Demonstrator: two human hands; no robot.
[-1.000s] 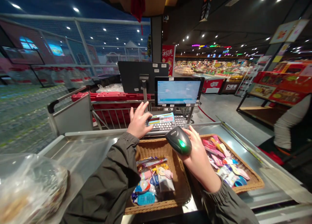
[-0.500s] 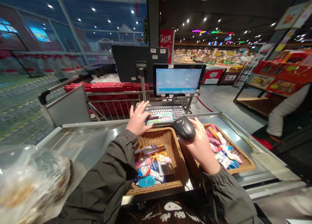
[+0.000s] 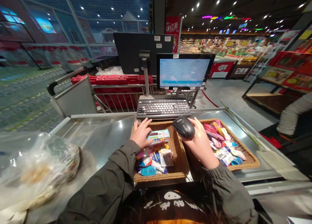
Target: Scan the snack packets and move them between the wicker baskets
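Observation:
My left hand [image 3: 141, 133] is at the back left of the near wicker basket [image 3: 180, 152]. It grips the left end of a flat light-blue packet [image 3: 159, 134] with a barcode label facing up, its thumb beside the packet and other fingers partly stretched. My right hand [image 3: 197, 142] is wrapped round a black handheld barcode scanner [image 3: 184, 127], whose head points left over the basket's back right corner. Small packaged goods, including a blue pack [image 3: 148, 171] and a white box [image 3: 166, 159], lie in the basket below my left hand.
A second wicker basket [image 3: 254, 162] of small goods stands right. Behind are a keyboard [image 3: 163, 107] and a lit monitor [image 3: 184, 72]. Clear plastic bags [image 3: 41, 165] with food lie left on the metal counter [image 3: 97, 139]. A person's sleeve [image 3: 293, 113] shows far right.
My left hand has drawn the light-blue packet back from over the keyboard to over the near basket. The scanner stays in my right hand. The view has shifted slightly.

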